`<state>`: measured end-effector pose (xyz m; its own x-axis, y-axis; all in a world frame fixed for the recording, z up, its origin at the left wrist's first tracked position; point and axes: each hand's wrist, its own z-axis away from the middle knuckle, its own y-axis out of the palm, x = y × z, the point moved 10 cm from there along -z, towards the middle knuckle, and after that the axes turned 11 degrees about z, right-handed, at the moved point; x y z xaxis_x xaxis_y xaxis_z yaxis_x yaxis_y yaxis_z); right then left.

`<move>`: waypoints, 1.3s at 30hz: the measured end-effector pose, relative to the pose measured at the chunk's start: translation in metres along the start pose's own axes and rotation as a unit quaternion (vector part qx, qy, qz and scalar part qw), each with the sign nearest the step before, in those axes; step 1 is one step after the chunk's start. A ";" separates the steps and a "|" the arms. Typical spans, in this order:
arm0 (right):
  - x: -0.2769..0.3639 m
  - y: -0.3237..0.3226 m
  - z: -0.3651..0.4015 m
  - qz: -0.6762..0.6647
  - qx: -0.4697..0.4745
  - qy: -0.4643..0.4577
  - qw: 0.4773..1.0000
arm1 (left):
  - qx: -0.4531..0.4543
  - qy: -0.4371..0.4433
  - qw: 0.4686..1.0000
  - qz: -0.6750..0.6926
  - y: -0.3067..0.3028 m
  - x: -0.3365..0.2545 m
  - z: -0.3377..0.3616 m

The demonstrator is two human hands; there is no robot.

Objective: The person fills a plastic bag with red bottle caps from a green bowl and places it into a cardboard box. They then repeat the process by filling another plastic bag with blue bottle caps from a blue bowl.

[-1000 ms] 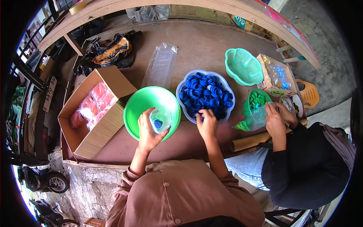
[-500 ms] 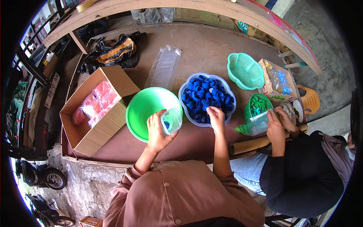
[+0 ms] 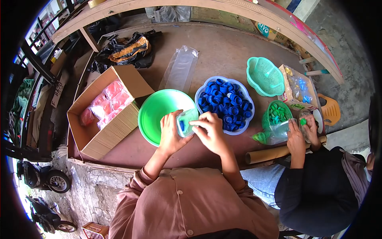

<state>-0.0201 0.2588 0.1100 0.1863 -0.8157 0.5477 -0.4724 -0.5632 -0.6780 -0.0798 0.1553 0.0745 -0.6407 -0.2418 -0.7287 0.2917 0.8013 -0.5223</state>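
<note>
My left hand holds a small clear plastic bag with blue bottle caps inside, over the rim of an empty green bowl. My right hand is at the bag's mouth, fingers pinched together against it; whether a cap is in them is hidden. Just right of both hands stands a pale blue basket heaped with several blue caps.
An open cardboard box of red packets sits at the left. A stack of clear bags lies behind the bowl. To the right a co-worker's hands fill a bag with green caps beside a green basket. A teal basket stands farther back.
My right hand has left the blue-cap basket and come left to the mouth of the bag. My left hand has lifted the bag slightly toward it.
</note>
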 end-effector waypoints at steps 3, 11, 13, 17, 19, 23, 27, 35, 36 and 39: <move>-0.005 -0.008 -0.002 0.007 -0.022 0.022 0.999 | -0.009 0.007 1.000 0.009 -0.005 0.001 0.000; -0.126 -0.034 0.049 0.327 -0.028 0.223 0.918 | 0.012 -0.010 1.000 0.009 -0.011 0.004 0.000; -0.130 -0.029 0.055 0.363 -0.019 0.218 0.906 | 0.017 -0.009 1.000 0.002 -0.007 0.005 0.001; -0.137 -0.028 0.062 0.324 -0.053 0.232 0.916 | 0.019 -0.011 1.000 0.008 -0.004 0.005 0.003; -0.136 -0.031 0.062 0.297 -0.078 0.223 0.925 | 0.031 -0.019 0.999 0.003 0.000 0.006 0.005; -0.169 -0.010 0.082 -0.254 -0.199 0.390 0.862 | 0.033 -0.019 0.999 0.003 0.003 0.003 0.005; -0.132 0.007 0.063 -0.542 -0.112 0.337 0.762 | 0.026 -0.010 1.000 0.012 0.007 0.000 0.005; -0.073 0.007 0.037 -0.397 -0.044 0.275 0.875 | 0.027 -0.009 0.999 0.018 0.008 -0.006 0.004; -0.057 0.009 0.031 -0.326 -0.028 0.210 0.921 | 0.025 -0.007 0.999 0.019 0.009 -0.006 0.004; 0.000 0.005 0.016 -0.016 0.014 0.003 1.000 | 0.021 0.002 1.000 0.017 0.010 -0.005 0.005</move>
<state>-0.0091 0.2535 0.0987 0.1959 -0.7962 0.5725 -0.4412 -0.5929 -0.6736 -0.0702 0.1623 0.0705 -0.6332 -0.2116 -0.7445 0.3426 0.7859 -0.5147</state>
